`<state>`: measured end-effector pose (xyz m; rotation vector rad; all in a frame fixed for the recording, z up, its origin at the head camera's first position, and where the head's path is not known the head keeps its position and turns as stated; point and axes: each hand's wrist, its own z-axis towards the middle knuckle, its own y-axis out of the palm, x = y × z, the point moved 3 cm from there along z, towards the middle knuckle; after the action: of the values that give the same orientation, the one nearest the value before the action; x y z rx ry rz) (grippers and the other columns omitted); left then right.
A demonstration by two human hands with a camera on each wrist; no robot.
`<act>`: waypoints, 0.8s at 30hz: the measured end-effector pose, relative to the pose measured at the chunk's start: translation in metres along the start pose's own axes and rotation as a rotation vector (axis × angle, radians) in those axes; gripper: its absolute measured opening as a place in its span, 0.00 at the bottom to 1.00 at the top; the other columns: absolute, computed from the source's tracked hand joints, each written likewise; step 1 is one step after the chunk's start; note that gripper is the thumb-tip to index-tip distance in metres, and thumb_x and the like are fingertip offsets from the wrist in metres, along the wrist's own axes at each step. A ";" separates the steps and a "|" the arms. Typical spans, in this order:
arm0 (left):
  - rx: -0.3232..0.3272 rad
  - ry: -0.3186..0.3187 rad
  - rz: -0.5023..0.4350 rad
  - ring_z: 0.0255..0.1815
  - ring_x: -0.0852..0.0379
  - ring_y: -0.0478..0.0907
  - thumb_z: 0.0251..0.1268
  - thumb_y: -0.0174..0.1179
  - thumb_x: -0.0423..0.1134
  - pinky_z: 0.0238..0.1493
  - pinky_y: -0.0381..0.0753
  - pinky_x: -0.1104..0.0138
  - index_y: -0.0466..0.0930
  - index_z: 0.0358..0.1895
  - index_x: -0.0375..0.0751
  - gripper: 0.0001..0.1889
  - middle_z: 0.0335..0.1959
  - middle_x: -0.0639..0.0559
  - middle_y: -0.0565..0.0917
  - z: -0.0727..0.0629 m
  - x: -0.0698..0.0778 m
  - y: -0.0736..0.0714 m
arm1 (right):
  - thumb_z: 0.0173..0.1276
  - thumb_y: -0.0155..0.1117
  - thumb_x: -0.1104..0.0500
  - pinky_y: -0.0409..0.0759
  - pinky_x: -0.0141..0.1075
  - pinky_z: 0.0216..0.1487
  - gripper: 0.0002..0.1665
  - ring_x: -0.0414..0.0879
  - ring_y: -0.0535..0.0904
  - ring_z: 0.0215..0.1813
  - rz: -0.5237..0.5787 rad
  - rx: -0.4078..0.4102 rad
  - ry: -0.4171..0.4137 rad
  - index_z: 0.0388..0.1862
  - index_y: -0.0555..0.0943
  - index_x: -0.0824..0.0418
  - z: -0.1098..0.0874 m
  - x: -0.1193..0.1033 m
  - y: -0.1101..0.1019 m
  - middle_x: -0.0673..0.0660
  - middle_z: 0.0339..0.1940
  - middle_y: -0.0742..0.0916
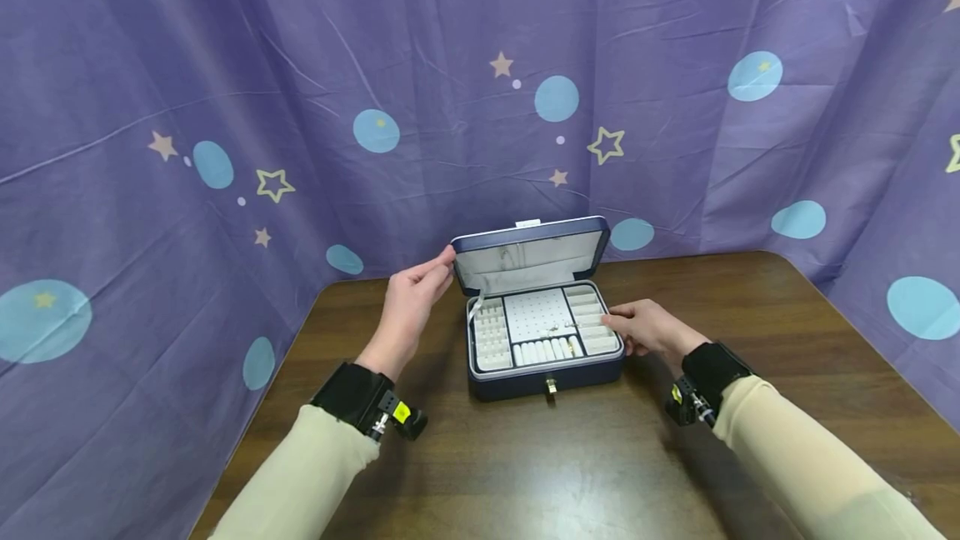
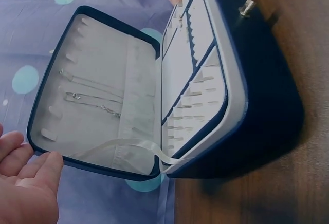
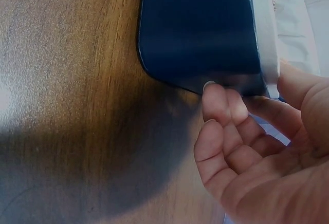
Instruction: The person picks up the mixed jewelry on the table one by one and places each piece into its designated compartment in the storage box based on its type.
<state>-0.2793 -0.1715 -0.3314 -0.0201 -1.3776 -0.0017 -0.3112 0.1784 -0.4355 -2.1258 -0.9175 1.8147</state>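
Observation:
A dark blue jewelry box stands on the table, its lid raised toward the curtain. At the lid's left corner, my left hand holds the edge between thumb and fingers. My right hand grips the right side wall, thumb over the pale rim and fingers curled against the outside, as the right wrist view shows. Thin silver necklaces hang inside the lid. A white ribbon joins lid and base. Small jewelry lies around the dotted panel and ring rolls.
The brown wooden table extends in front of and beside the box. A purple curtain with stars and blue dots hangs close behind the table and along its sides. A small gold clasp juts from the box front.

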 end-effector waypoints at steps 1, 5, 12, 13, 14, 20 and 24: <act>-0.002 0.003 0.002 0.71 0.60 0.72 0.76 0.54 0.35 0.65 0.74 0.70 0.75 0.68 0.34 0.21 0.70 0.52 0.77 -0.001 0.000 0.000 | 0.79 0.57 0.50 0.74 0.38 0.30 0.32 0.48 0.78 0.29 0.001 -0.001 -0.001 0.72 0.71 0.71 0.000 0.000 0.000 0.53 0.23 0.78; -0.005 0.021 0.025 0.71 0.61 0.72 0.76 0.54 0.36 0.64 0.74 0.72 0.76 0.68 0.35 0.21 0.70 0.54 0.77 -0.007 -0.003 0.000 | 0.80 0.57 0.51 0.75 0.38 0.31 0.32 0.47 0.78 0.28 0.017 -0.003 0.003 0.73 0.71 0.71 0.001 0.000 0.000 0.52 0.22 0.78; 0.005 0.054 0.147 0.71 0.65 0.71 0.75 0.55 0.39 0.65 0.73 0.72 0.78 0.67 0.45 0.21 0.68 0.61 0.78 -0.016 -0.010 -0.003 | 0.79 0.57 0.51 0.75 0.38 0.31 0.33 0.47 0.78 0.28 0.016 0.001 -0.004 0.73 0.70 0.72 -0.001 -0.001 0.001 0.52 0.22 0.77; 0.004 0.055 0.154 0.71 0.66 0.71 0.75 0.55 0.40 0.66 0.72 0.71 0.79 0.67 0.45 0.20 0.68 0.62 0.78 -0.017 -0.011 -0.003 | 0.79 0.57 0.51 0.75 0.38 0.31 0.33 0.47 0.78 0.28 0.012 0.000 -0.008 0.73 0.69 0.72 -0.001 -0.001 0.001 0.52 0.22 0.78; 0.004 0.056 0.161 0.71 0.66 0.71 0.75 0.55 0.40 0.67 0.72 0.71 0.79 0.67 0.46 0.20 0.68 0.63 0.78 -0.019 -0.012 -0.003 | 0.79 0.58 0.51 0.75 0.37 0.30 0.33 0.46 0.78 0.28 0.018 0.004 -0.001 0.73 0.70 0.72 -0.001 0.000 0.001 0.52 0.22 0.78; 0.018 0.102 0.195 0.70 0.66 0.72 0.75 0.57 0.39 0.70 0.69 0.70 0.81 0.66 0.46 0.19 0.67 0.64 0.79 -0.027 -0.018 -0.004 | 0.79 0.58 0.51 0.75 0.37 0.31 0.33 0.46 0.77 0.28 0.054 0.004 0.012 0.73 0.70 0.71 0.000 0.001 0.002 0.51 0.22 0.78; 0.030 0.130 0.186 0.70 0.65 0.73 0.74 0.58 0.38 0.69 0.69 0.71 0.82 0.64 0.45 0.18 0.66 0.62 0.80 -0.031 -0.022 -0.004 | 0.79 0.58 0.51 0.76 0.38 0.32 0.33 0.46 0.77 0.28 0.071 0.001 0.002 0.73 0.70 0.71 0.000 0.002 0.001 0.51 0.22 0.77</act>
<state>-0.2528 -0.1766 -0.3589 -0.1213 -1.2413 0.1709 -0.3109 0.1782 -0.4379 -2.1849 -0.8508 1.8455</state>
